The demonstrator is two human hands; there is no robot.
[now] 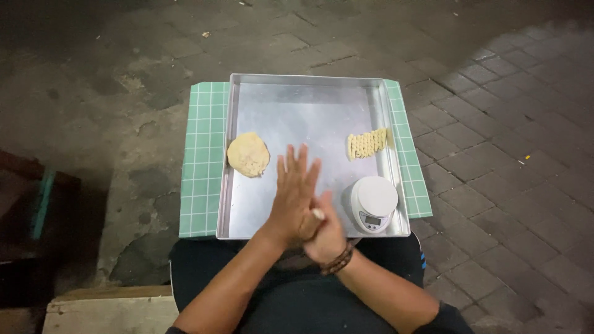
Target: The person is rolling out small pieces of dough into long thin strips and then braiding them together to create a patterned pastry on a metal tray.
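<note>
- Where the view falls from the head camera, a dark, stained concrete floor (pixel 93 93) fills the left side; a pale wooden plank (pixel 105 309) lies at the lower left corner.
- A green grid-patterned mat (pixel 201 161) sits under a shallow metal tray (pixel 297 102); the mat shows on both the left and right sides of the tray.
- Near the tray's left wall lies a round, flat lump of pale dough (pixel 248 154), well apart from the hands.
- Left hand (pixel 296 198): raised over the tray's near middle, palm turned down against the right hand, fingers straight and only slightly spread, pointing away from the body.
- A small piece of pale dough (pixel 318 214) shows as a whitish tip between the two palms, at the edge where the hands meet. Most of it is hidden.
- Right hand (pixel 327 232): underneath and crossing the left, pressed against it with the dough piece between. Fingers mostly covered; cannot tell how they are set. A beaded bracelet (pixel 337 261) circles the wrist.
- A small white round kitchen scale (pixel 370 203) stands in the tray's near right corner, just beside the hands.
- Farther back along the right wall lies a row of small shaped dough pieces (pixel 368 143), packed side by side.
- Grey paving bricks (pixel 513 154) cover the ground to the right.
</note>
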